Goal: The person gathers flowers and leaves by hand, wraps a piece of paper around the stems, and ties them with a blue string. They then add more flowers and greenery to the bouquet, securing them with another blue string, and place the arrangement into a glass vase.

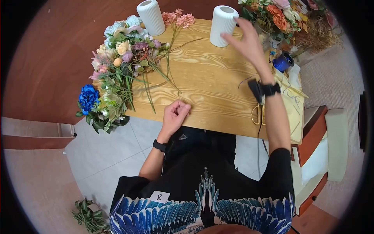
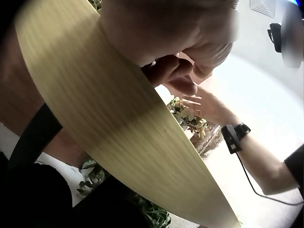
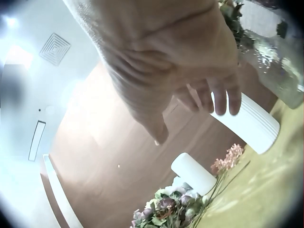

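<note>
My right hand (image 1: 248, 43) is raised at the far right of the table, thumb and fingers spread beside a white ribbed vase (image 1: 221, 32). In the right wrist view, its fingertips (image 3: 232, 102) overlap that vase, and nothing is held. My left hand (image 1: 174, 118) rests by the table's front edge, fingers loosely curled with nothing visible in them. A second white vase (image 1: 152, 19) stands at the back left. Pink blossoms (image 1: 180, 19) lie beside it. A heap of artificial flowers (image 1: 126, 56) covers the table's left side, stems pointing inward.
A blue flower (image 1: 89, 98) sits at the left edge. Gold-handled scissors (image 1: 256, 114), a spool of blue ribbon (image 1: 283, 61) and yellowish paper (image 1: 290, 101) lie at the right. Orange and pink bouquets (image 1: 278, 19) stand at the back right. A cable hangs from the right wrist's camera (image 1: 255, 91).
</note>
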Demonstrator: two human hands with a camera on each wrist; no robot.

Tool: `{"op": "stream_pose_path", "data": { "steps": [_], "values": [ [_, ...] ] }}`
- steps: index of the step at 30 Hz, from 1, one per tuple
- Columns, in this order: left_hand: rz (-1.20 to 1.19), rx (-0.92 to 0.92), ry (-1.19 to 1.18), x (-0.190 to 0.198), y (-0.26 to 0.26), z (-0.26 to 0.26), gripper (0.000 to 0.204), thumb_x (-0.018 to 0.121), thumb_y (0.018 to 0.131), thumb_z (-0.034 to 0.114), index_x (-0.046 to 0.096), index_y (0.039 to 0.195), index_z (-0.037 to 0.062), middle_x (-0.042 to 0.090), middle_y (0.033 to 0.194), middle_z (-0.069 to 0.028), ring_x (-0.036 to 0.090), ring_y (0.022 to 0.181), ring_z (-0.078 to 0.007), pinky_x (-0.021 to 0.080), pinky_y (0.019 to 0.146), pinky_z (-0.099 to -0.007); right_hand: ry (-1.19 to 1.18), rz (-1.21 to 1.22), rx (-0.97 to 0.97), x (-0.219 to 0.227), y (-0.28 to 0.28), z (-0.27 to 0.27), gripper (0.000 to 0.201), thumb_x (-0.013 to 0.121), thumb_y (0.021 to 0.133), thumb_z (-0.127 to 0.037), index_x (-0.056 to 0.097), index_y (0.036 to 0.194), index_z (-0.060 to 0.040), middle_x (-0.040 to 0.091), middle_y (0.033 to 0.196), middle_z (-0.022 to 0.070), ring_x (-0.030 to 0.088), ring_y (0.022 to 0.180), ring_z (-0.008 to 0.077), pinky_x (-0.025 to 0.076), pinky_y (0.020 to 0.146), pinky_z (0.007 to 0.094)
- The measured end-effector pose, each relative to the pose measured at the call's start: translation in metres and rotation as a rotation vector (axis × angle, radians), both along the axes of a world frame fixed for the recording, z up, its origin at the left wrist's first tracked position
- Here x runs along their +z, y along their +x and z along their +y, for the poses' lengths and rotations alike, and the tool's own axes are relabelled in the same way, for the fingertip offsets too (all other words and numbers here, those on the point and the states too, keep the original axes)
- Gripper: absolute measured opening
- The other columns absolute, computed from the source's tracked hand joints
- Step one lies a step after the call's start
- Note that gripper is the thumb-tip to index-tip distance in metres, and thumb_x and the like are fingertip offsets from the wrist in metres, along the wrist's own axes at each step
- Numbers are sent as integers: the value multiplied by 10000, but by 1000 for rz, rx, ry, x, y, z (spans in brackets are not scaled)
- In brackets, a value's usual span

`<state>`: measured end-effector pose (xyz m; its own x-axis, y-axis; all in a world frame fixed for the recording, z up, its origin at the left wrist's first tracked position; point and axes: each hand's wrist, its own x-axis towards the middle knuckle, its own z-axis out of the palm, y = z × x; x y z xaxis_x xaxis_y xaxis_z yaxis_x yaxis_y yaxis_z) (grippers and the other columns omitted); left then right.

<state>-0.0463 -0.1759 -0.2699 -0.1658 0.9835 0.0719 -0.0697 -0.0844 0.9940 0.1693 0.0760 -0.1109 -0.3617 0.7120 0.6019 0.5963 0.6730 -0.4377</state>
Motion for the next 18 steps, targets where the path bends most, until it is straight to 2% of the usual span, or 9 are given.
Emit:
{"op": "stream_pose_path", "data": {
  "steps": [2,3,4,8,10,12,15,17,18],
  "values": [
    [8,6,-5,5,0,1,223,645,952,165,600,776,34,551,621,61,399,551,9,307,512,-185,219,-140,-146,17,-15,36,804,750,770,-514,512,1371,-36,469,1403,225,494,1252,372,435,1019,456],
    [-12,18,-3,6,0,1,218,647,949,157,599,774,35,551,618,62,394,547,10,301,509,-184,223,-139,-140,18,-24,51,804,750,770,-514,512,1371,-36,469,1403,225,494,1252,372,435,1019,456],
    [-30,30,-5,5,0,0,214,648,947,149,599,773,35,551,615,62,389,543,11,295,505,-183,199,-173,-188,15,-33,62,813,740,767,-534,513,1370,-38,446,1413,251,470,1266,410,421,1033,470],
    [26,-19,-13,4,-2,-1,193,677,920,113,592,759,50,409,564,107,311,529,14,239,481,-197,145,-324,-333,-13,-54,94,789,727,779,-527,511,1374,-57,391,1439,296,426,1285,487,403,1048,492],
    [29,-24,-21,5,-3,-3,188,686,911,106,592,758,50,400,557,107,302,522,11,233,474,-201,167,-300,-324,-22,-52,106,722,727,784,-497,546,1349,-85,408,1440,262,439,1260,499,409,1035,510],
    [24,-27,-33,7,-3,2,184,695,903,98,592,757,51,391,551,107,293,515,8,226,467,-206,113,-211,-301,-25,-52,105,639,746,762,-463,601,1281,-120,419,1444,194,459,1203,518,488,917,554],
    [36,-15,-9,5,-5,2,179,702,894,90,596,757,49,385,539,98,289,500,2,218,456,-213,174,-197,-241,-32,-51,117,585,737,784,-433,609,1274,-142,454,1413,191,495,1197,459,464,960,513],
    [92,-98,-39,2,-10,0,125,655,927,68,609,814,38,459,603,99,348,544,15,261,485,-187,224,-181,-161,-32,-54,123,563,719,812,-427,602,1282,-141,471,1407,181,528,1205,401,453,987,476],
    [91,-90,-46,1,-10,-1,125,655,927,68,609,814,38,459,603,99,348,544,15,261,485,-187,217,-181,-153,-29,-57,124,563,719,812,-427,602,1282,-141,471,1407,181,528,1205,401,453,987,476]
  ]
}}
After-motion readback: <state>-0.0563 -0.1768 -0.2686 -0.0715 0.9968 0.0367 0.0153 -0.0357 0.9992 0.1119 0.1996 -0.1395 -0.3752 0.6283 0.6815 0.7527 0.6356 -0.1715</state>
